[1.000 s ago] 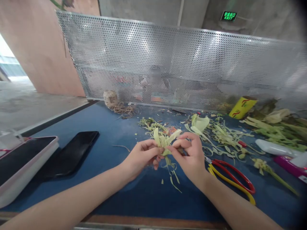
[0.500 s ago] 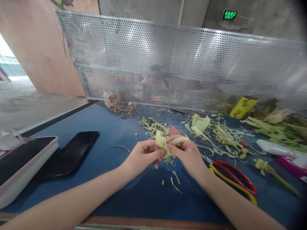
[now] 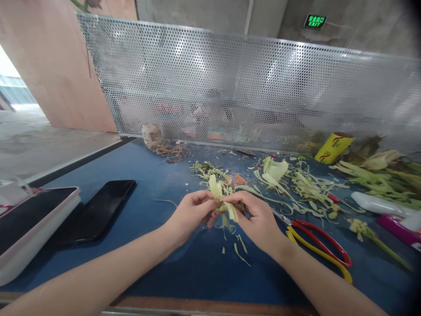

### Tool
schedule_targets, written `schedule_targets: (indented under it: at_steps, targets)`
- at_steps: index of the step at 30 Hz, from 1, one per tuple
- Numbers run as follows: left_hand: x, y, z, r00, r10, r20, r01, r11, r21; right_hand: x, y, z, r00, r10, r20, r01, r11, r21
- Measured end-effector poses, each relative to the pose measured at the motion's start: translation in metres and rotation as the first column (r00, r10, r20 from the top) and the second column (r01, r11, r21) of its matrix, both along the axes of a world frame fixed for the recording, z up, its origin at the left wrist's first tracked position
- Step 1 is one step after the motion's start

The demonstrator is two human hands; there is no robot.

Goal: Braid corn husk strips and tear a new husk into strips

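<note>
Pale green corn husk strips (image 3: pixel 215 188) are bunched between my two hands, over the middle of the blue table (image 3: pixel 158 272). My left hand (image 3: pixel 195 210) pinches the bunch from the left, its thumb on top. From the right, my right hand (image 3: pixel 255 215) grips a strip that folds down across the bunch; its fingertips are partly hidden. Thin shreds hang below the hands, and a few loose slivers (image 3: pixel 241 254) lie on the table near me. Scissors (image 3: pixel 320 245) with one red and one yellow handle rest beside my right wrist.
Shredded husk (image 3: pixel 309 184) and a larger husk pile (image 3: pixel 384 175) lie to the right, near a yellow roll (image 3: pixel 334 148) and a white tool (image 3: pixel 378 204). Phones (image 3: pixel 98 210) sit at left. Behind twine (image 3: pixel 171 150) stands a perforated metal screen (image 3: pixel 197 79).
My right hand has turned slightly, and the strip that pointed right now folds down toward me. The upright piece at my left fingers stands taller. Both hands stay in nearly the same place.
</note>
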State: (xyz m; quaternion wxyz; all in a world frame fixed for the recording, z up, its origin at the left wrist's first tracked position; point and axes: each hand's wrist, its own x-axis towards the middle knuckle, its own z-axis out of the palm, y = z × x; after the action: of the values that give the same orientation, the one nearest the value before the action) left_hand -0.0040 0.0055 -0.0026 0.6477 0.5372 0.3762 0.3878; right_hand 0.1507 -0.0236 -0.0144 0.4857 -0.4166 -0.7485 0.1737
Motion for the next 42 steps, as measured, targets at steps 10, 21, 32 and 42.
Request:
schedule_targets:
  at_steps: [10,21,32,42]
  targets:
    - [-0.005,-0.001,0.001,0.981,-0.063,-0.182,0.103,0.97,0.221,0.006,0.003,0.008,0.995,0.038,0.091,-0.045,0.996,0.075]
    - [-0.005,-0.004,0.005,0.978,-0.061,-0.198,0.11,0.964,0.244,0.008,0.004,0.008,0.996,-0.019,0.083,0.012,0.996,0.086]
    - [-0.006,-0.005,0.011,0.961,0.059,-0.272,0.055,0.917,0.394,0.006,0.004,0.007,0.998,-0.047,-0.046,0.042,0.994,-0.105]
    - [-0.005,-0.003,0.006,0.944,0.073,-0.322,0.054,0.927,0.37,0.018,0.011,0.016,0.974,-0.131,0.184,0.133,0.991,0.004]
